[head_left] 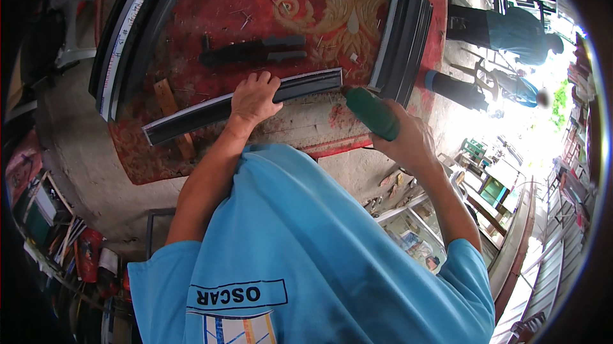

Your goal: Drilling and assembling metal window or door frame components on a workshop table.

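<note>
A long dark profile strip [198,118] with pale edges lies at a slant along the near side of the red patterned table. My left hand [256,98] is closed over its middle, fingers curled across the far edge. My right hand [408,139] grips a thick green hand tool [371,113] with a narrow dark tip. That tip points at the strip's right end, touching it or very close; I cannot tell which. Its exact kind is not clear. A wooden batten [167,100] passes under the strip's left part.
Black long profiles [399,37] lie at the table's right, and curved ones [131,37] at its left. A dark tool-like object [252,50] and thin scattered pieces lie on the red tabletop [211,12]. Other people [517,31] stand at the far right.
</note>
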Motion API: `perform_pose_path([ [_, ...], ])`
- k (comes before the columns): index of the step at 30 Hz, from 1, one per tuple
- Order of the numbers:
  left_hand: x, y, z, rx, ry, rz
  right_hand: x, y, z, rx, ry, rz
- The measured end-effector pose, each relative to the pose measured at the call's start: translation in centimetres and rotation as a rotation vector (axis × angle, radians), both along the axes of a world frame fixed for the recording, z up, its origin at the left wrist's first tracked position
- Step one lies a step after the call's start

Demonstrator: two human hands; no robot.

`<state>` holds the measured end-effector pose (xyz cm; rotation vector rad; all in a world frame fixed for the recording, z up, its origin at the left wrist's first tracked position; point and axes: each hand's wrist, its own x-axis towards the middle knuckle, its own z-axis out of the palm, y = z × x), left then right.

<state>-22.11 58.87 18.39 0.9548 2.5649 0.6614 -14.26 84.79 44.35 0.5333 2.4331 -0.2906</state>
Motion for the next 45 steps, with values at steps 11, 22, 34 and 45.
perform_pose_path([
  [11, -0.5, 0.1, -0.2, 0.043, 0.005, 0.015, 0.0, -0.6, -1.0, 0.097, -0.077, 0.131],
  [22, -0.1, 0.2, 0.2, 0.032, 0.003, 0.008, 1.2, 7.6, -2.2, -0.555, 0.125, -0.821],
  [34, -0.2, 0.1, 0.6, 0.009, 0.075, 0.021, 7.3, 1.8, 1.8, -0.433, 0.404, -0.753],
  [45, -9.5, -0.9, 19.2, 0.425, 0.046, 0.274, 18.8, -0.3, -0.4, -0.454, 0.482, -0.909],
])
